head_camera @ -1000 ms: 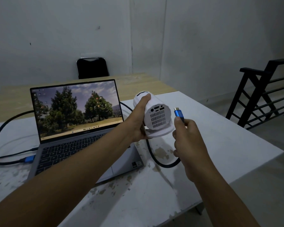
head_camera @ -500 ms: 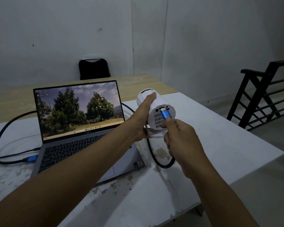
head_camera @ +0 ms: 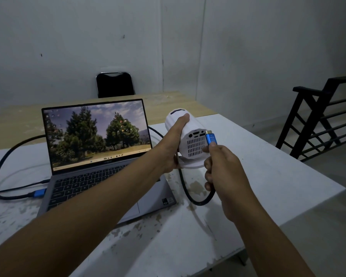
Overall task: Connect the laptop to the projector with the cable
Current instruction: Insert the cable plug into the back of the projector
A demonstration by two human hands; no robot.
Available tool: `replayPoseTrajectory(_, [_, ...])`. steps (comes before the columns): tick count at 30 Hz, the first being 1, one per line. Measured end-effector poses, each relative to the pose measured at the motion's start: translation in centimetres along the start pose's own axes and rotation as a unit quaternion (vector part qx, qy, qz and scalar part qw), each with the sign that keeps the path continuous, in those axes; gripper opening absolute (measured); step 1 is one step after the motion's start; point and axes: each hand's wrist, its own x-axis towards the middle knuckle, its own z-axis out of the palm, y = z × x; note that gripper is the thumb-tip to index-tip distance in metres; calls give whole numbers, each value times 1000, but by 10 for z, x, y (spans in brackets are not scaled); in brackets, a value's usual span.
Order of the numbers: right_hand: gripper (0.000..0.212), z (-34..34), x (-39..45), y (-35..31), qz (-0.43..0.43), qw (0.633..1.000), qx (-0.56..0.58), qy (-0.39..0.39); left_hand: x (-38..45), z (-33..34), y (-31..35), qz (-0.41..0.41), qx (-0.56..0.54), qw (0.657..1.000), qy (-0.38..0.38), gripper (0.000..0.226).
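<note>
A small white cylindrical projector (head_camera: 195, 145) stands on the white table (head_camera: 278, 176), its rear ports and vent grille facing me. My left hand (head_camera: 173, 143) grips its left side. My right hand (head_camera: 223, 172) pinches the blue plug (head_camera: 211, 137) of a black cable (head_camera: 190, 194), held just right of the projector's ports, apart from them. The open grey laptop (head_camera: 100, 156) sits to the left with a tree wallpaper on screen. The cable's other blue plug (head_camera: 39, 192) is at the laptop's left edge.
The black cable loops behind the laptop and across the table's left side (head_camera: 0, 166). A wooden table (head_camera: 168, 102) and a black chair (head_camera: 115, 84) stand behind. A black stair railing (head_camera: 318, 120) is at the right. The table's front edge is chipped.
The blue plug was off to the right, then went up against the projector's rear ports; now it has drawn back to the right of them. My left hand stayed on the projector.
</note>
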Motion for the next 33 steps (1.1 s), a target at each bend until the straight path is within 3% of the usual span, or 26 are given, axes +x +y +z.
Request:
replayPoseTrajectory(7, [17,-1,-3,3,-81,992,-63,80,-1,0,1,3,-1,1000,6,70])
replayPoseTrajectory(14, [28,-2,-6,2,-101,987,-99,82,-2,0,1,10,9,1000,4,65])
replayPoseTrajectory(24, [47,0,-4,-1,8,999,-28,39,-3,1,1,0,9,1000,-10,81])
replayPoseTrajectory(33, [54,-1,0,-5,54,998,9,-31,-4,6,1,9,12,1000,-11,68])
